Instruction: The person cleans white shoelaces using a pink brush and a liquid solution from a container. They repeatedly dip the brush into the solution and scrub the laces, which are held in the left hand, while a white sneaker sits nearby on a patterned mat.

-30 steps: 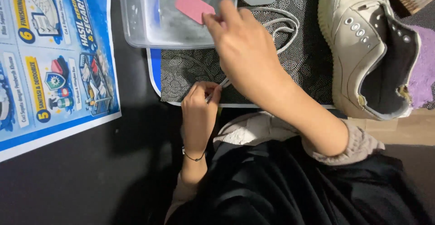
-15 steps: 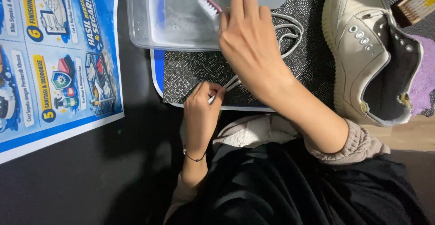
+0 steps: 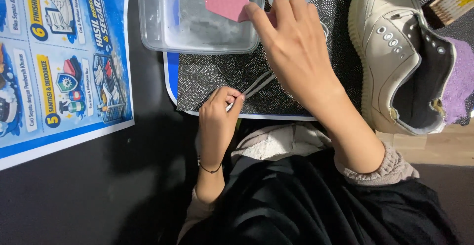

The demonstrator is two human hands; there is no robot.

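Right hand (image 3: 296, 52) swung the pink brush (image 3: 227, 3) (flat back up) over the tub (image 3: 153, 23).

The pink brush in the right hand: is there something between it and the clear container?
Nothing visible is between them. The right hand holds the pink brush directly over the open clear container, which has no lid. The left hand pinches the white shoelace lower, away from there.

A shoe-cleaning workstation; an illustrated step-by-step cleaning poster (image 3: 59, 62) lies at left; a laceless white sneaker (image 3: 395, 62) rests at right; a clear water tub (image 3: 197, 18) sits far.
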